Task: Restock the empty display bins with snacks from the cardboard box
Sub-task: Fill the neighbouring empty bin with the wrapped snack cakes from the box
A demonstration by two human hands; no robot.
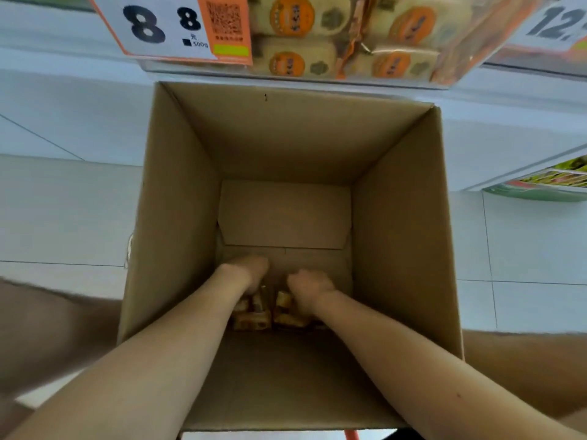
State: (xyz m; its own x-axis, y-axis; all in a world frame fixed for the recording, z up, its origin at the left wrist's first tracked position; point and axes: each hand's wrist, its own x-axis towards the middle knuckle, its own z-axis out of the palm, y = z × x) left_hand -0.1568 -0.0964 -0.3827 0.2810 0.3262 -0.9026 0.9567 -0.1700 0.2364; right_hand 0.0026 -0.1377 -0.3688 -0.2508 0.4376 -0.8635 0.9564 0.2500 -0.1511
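Note:
A tall open cardboard box stands on the floor right below me. Both my arms reach deep into it. Several small orange and yellow wrapped snacks lie in a heap on the box bottom near its front wall. My left hand curls down over the left side of the heap and grips snacks. My right hand is fisted on the right side, closed around snacks. The fingers of both hands are hidden under the knuckles.
A clear display bin above the box holds beige snack packs with orange round labels. A price sign reading 8.8 hangs on its front. White floor tiles surround the box. A green tray with colourful packs sits at right.

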